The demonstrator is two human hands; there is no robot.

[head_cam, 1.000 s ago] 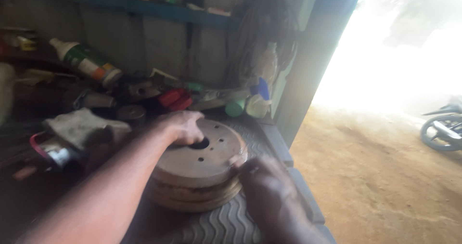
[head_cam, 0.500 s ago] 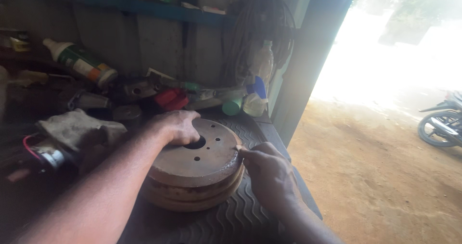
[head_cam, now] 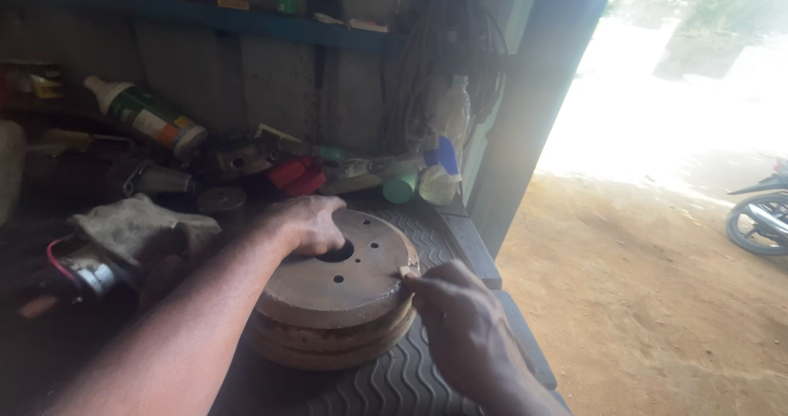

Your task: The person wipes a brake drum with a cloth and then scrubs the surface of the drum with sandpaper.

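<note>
1. A rusty brake drum (head_cam: pixel 336 301) lies flat on the ribbed mat (head_cam: pixel 402 383) near the right edge of the bench (head_cam: pixel 460 243), its holed face up.
2. The left hand (head_cam: pixel 308 223) rests palm down on the drum's far side, fingers curled at the centre hole; it presses on the drum rather than closing round it.
3. The right hand (head_cam: pixel 460 321) is at the drum's right rim, fingers bunched together with the tips touching the edge. Whether it pinches something small there, I cannot tell.
4. A grey rag (head_cam: pixel 135 227) lies on the bench left of the drum, with a small metal part and red wire (head_cam: pixel 70 264) beside it near the left edge.
5. Along the back edge of the bench sit a tilted white bottle (head_cam: pixel 148 120), a red part (head_cam: pixel 295 176), a green cap (head_cam: pixel 400 188) and a clear bottle (head_cam: pixel 439 178).
6. A blue shelf (head_cam: pixel 246 22) runs above the bench.
7. Past the bench's right edge is a dirt floor (head_cam: pixel 657 301) in bright light, with a motorbike wheel (head_cam: pixel 759 223) at the far right.
</note>
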